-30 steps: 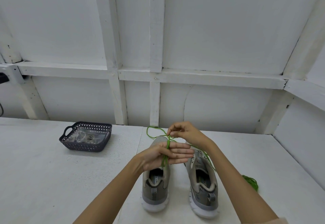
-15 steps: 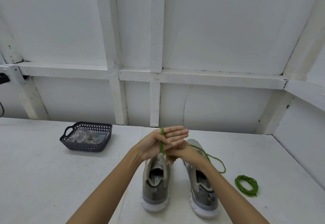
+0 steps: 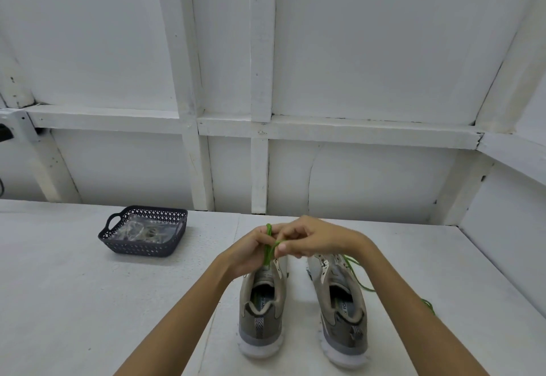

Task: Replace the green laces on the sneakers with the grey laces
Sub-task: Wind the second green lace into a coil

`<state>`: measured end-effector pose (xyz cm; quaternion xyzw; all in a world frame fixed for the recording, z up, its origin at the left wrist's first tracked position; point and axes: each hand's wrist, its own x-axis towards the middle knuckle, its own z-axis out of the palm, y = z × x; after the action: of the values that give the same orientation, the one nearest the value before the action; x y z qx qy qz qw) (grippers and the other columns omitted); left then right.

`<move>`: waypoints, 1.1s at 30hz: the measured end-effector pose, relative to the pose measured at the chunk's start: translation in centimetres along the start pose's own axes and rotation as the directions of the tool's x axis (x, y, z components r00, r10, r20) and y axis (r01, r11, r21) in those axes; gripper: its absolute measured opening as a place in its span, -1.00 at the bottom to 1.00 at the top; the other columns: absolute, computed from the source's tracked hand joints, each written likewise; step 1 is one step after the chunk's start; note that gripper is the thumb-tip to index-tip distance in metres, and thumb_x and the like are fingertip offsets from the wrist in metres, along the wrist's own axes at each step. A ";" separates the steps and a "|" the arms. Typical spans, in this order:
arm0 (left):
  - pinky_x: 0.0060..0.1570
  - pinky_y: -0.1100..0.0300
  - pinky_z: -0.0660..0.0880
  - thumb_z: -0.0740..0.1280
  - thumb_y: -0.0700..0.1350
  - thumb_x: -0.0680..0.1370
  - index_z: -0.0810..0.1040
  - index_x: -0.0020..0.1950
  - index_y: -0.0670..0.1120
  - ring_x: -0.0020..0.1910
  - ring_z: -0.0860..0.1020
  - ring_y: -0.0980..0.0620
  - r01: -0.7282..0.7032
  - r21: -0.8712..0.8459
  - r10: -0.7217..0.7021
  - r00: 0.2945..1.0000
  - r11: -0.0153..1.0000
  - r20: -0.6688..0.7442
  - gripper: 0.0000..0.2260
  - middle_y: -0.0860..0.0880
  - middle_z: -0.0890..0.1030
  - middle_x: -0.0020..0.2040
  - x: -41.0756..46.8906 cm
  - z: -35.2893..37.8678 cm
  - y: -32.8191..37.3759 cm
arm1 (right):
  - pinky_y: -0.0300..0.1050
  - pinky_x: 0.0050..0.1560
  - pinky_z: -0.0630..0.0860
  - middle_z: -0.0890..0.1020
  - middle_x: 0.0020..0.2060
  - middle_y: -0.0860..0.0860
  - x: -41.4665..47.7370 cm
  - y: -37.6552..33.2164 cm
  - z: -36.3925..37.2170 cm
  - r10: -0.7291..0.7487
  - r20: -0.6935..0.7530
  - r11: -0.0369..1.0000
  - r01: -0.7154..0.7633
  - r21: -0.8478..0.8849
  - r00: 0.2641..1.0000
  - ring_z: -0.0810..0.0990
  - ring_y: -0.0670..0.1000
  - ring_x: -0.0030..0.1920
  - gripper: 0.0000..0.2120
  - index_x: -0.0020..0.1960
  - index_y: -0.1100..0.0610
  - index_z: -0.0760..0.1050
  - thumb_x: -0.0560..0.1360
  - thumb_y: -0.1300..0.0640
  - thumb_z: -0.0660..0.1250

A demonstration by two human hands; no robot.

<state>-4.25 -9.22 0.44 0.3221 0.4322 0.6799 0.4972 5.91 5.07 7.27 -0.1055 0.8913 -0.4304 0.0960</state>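
Two-handed hold on the green lace (image 3: 268, 247), just above the toe of one sneaker (image 3: 261, 310): left hand (image 3: 249, 254) with fingers (image 3: 260, 232) curled round a bundle of its loops, right hand (image 3: 313, 238) touching it, thumb and bent fingers pinching a strand. Runs thin and bright green from under the right hand, past the second sneaker (image 3: 342, 310) just right of the fingers, down onto the counter (image 3: 88, 301). Well left of the fingers, a dark perforated basket (image 3: 141, 250).

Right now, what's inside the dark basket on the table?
Crumpled clear plastic bags lie inside the basket. Something greyish shows through them, but the plastic hides what it is.
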 end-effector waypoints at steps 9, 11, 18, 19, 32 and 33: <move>0.48 -0.08 0.19 0.04 0.08 0.62 0.34 0.42 -0.36 0.45 0.30 -0.29 0.123 -0.228 -0.096 0.987 0.966 0.126 -0.43 -0.40 0.33 0.41 0.1 0.7 -0.5 | -0.22 -0.23 0.43 0.59 -0.32 0.00 1.3 0.1 -1.8 0.021 -0.152 0.997 -0.033 -0.077 0.988 0.49 -0.11 -0.30 -0.88 -0.09 0.20 0.63 0.52 0.14 0.39; 0.48 -0.05 0.20 -0.06 0.29 0.61 0.29 0.44 -0.38 0.45 0.29 -0.27 0.163 -0.239 -0.127 0.979 0.957 0.161 -0.23 -0.38 0.33 0.42 0.2 0.7 -0.5 | -0.23 -0.26 0.41 0.59 -0.33 0.01 1.7 0.4 -2.0 0.005 -0.212 0.996 -0.024 -0.085 0.977 0.48 -0.10 -0.31 -0.89 -0.10 0.19 0.64 0.50 0.14 0.42; 0.48 -0.05 0.18 -0.17 0.50 0.46 0.24 0.45 -0.39 0.47 0.26 -0.26 0.211 -0.207 -0.147 0.947 0.955 0.285 0.03 -0.39 0.29 0.44 0.4 1.1 -0.5 | -0.01 -0.13 0.52 0.68 -0.29 0.01 3.3 3.2 -2.2 -0.005 -0.314 0.999 -0.008 -0.040 0.949 0.57 0.00 -0.22 -0.91 -0.10 0.16 0.68 0.47 0.14 0.45; 0.49 -0.06 0.17 -0.17 0.51 0.45 0.25 0.45 -0.39 0.47 0.26 -0.26 0.213 -0.182 -0.154 0.943 0.960 0.294 0.03 -0.38 0.30 0.44 0.4 1.2 -0.4 | -0.06 -0.15 0.51 0.67 -0.31 -0.02 3.3 3.5 -2.1 0.000 -0.328 1.000 -0.001 -0.001 0.945 0.58 -0.03 -0.23 -0.91 -0.10 0.18 0.68 0.46 0.15 0.46; 0.46 -0.02 0.24 -0.15 0.51 0.45 0.34 0.42 -0.35 0.45 0.32 -0.22 0.108 -0.226 -0.070 0.983 0.968 0.172 0.01 -0.34 0.35 0.43 0.9 -0.1 1.6 | -0.23 -0.32 0.50 0.69 -0.26 0.10 0.6 6.1 3.5 0.124 -0.117 0.965 -0.092 0.246 0.985 0.61 0.00 -0.35 -0.92 -0.17 0.11 0.66 0.49 0.16 0.43; 0.47 -0.03 0.22 -0.16 0.50 0.45 0.33 0.43 -0.35 0.45 0.31 -0.23 0.099 -0.222 -0.063 0.984 0.970 0.164 0.00 -0.34 0.34 0.43 1.0 -0.3 1.6 | -0.21 -0.27 0.52 0.70 -0.21 0.12 0.2 5.9 3.3 0.108 -0.072 0.965 -0.087 0.249 0.992 0.63 0.04 -0.30 -0.93 -0.13 0.09 0.68 0.50 0.13 0.43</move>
<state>-5.44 -8.57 1.72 0.2966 0.3234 0.6770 0.5909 6.03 6.10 0.61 -0.0305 0.8387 -0.5359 0.0915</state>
